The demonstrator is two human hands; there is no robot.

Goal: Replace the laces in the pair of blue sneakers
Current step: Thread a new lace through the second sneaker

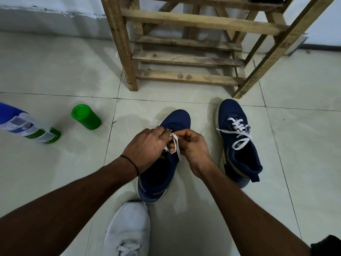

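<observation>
We are lacing the left sneaker (156, 182), left hand (145, 146) and right hand (195, 147) both pinching its white lace (176, 145), probably needing a snug pull next.

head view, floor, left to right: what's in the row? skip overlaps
bottle → green canister → left hand → lace, pinched by both hands → right hand → laced sneaker
</observation>
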